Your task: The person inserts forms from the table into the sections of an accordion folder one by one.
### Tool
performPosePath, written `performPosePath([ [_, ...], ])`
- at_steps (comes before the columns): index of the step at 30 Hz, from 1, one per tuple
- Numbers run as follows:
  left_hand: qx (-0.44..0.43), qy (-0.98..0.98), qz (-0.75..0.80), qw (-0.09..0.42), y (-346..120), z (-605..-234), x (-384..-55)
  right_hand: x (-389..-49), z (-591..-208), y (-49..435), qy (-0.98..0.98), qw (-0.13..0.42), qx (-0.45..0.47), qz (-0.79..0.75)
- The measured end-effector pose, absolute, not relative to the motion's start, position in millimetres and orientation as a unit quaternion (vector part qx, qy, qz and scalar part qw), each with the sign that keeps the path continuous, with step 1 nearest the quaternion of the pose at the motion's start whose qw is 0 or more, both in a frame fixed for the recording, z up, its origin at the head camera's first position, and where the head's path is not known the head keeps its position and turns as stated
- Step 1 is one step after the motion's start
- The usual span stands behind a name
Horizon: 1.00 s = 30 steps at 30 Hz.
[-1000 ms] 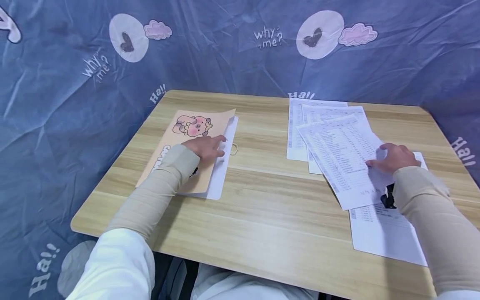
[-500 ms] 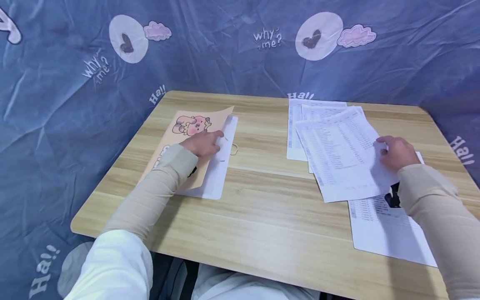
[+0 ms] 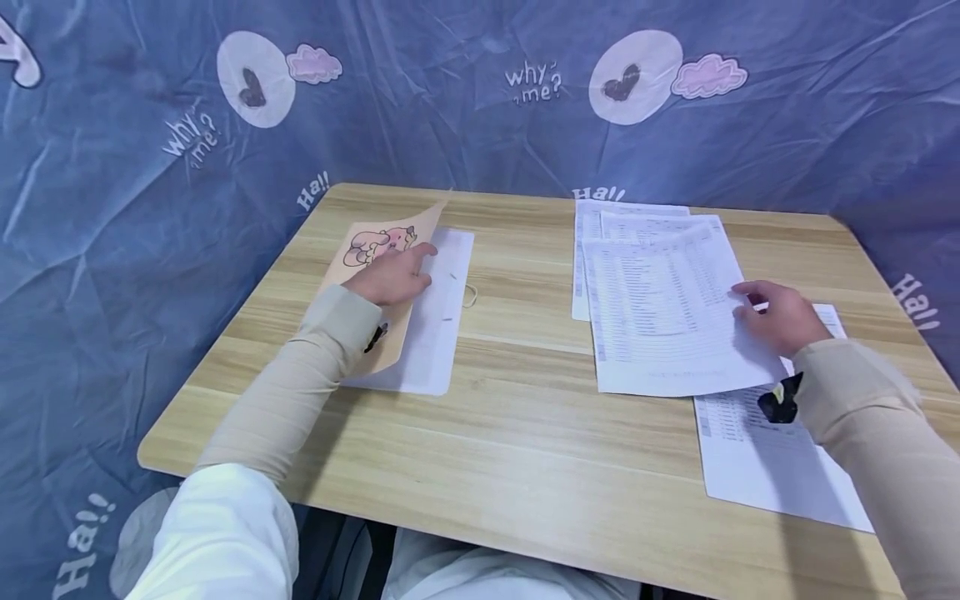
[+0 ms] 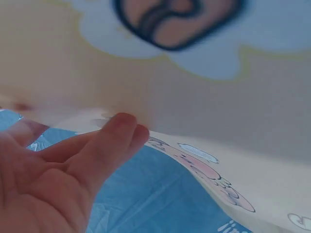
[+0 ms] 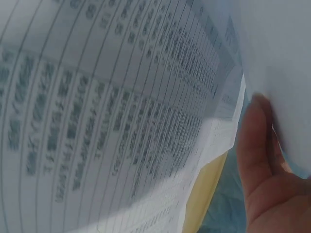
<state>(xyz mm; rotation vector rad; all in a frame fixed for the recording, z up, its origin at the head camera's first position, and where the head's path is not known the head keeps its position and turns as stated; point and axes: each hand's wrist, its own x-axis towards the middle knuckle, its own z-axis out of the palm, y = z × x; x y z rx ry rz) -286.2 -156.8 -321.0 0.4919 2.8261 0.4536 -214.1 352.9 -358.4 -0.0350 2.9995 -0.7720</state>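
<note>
A peach paper folder [image 3: 381,354] with a cartoon pig lies at the left of the table, its cover tilted up. My left hand [image 3: 390,275] holds that cover near its right edge; in the left wrist view the fingertips [image 4: 121,124] meet the cover's edge. Below the cover shows the white inside [image 3: 435,317] with two short dark marks. At the right, my right hand [image 3: 780,317] pinches the right edge of a printed sheet [image 3: 660,308], which is lifted slightly. The right wrist view has the thumb [image 5: 255,141] against the white paper, whose far side is partly hidden.
Other printed sheets [image 3: 633,208] lie behind the held one, near the table's back edge. Another sheet [image 3: 772,467] lies under my right forearm. A small cream loop [image 3: 470,296] sits beside the folder. A blue printed cloth [image 3: 450,100] hangs behind the wooden table [image 3: 510,467].
The folder cover has been raised and drawn leftward by my left hand. My right hand has taken the top sheet's right edge, and the sheet has turned straighter and shifted left.
</note>
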Motion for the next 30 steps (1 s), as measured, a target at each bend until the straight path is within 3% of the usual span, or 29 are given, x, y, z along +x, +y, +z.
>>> performPosePath([
  [18, 0.13, 0.957, 0.246, 0.079, -176, -298, -290, -209, -365, 342, 0.941, 0.153, 0.007, -0.303],
  [30, 0.144, 0.939, 0.306, 0.063, -191, -284, -292, -212, -371, 342, 0.933, 0.14, 0.014, -0.332],
])
